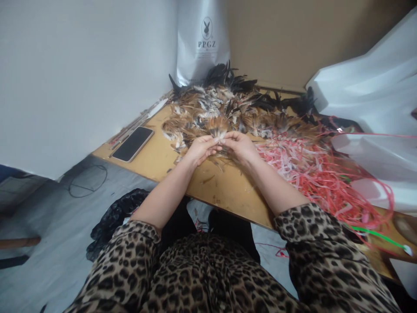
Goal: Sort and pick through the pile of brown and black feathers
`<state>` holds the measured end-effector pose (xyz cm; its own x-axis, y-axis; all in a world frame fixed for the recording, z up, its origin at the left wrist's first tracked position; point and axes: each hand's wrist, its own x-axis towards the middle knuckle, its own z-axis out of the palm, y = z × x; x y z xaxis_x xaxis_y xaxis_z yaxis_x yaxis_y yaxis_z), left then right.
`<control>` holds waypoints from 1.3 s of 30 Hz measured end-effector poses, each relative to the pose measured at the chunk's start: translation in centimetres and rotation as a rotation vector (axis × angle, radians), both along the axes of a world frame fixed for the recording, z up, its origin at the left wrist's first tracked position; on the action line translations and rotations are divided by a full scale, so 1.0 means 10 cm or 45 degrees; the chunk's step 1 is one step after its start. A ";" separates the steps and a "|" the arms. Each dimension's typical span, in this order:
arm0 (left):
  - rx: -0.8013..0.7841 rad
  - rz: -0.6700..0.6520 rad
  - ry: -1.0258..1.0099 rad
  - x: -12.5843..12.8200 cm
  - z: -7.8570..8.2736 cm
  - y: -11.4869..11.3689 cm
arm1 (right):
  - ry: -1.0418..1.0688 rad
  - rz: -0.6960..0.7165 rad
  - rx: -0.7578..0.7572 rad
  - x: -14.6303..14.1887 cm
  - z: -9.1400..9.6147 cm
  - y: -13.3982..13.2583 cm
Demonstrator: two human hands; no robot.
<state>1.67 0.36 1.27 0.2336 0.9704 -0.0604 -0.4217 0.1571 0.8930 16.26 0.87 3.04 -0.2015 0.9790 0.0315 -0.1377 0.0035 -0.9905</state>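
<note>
My left hand [201,149] and my right hand [239,144] meet over the wooden table [224,187], fingers pinched together. Between them they hold a small fan of brown feathers [217,127] by the quill ends. Behind the fan lies a large heap of brown, white and black feathers [228,104]. Both forearms are bare, with leopard-print sleeves pushed up.
A dark phone [133,143] lies at the table's left edge next to thin sticks. A tangle of red and pink strips [312,169] covers the right side. A silver bag [202,39] stands at the back, white plastic bags [368,95] on the right. A black bag [114,217] sits on the floor.
</note>
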 end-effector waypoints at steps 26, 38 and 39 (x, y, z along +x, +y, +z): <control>0.014 0.091 0.099 -0.02 0.01 0.01 | -0.332 -0.101 0.153 0.13 -0.01 0.09; -0.044 0.144 -0.013 -0.05 0.01 0.04 | -1.233 0.168 0.515 0.21 -0.07 0.06; -0.050 0.155 -0.012 -0.05 0.02 0.04 | -1.215 0.167 0.509 0.20 -0.07 0.06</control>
<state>1.14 0.77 1.43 0.1148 0.9886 -0.0973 -0.4480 0.1389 0.8832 18.26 1.44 2.29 -0.4173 0.9008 0.1203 0.6785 0.3969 -0.6181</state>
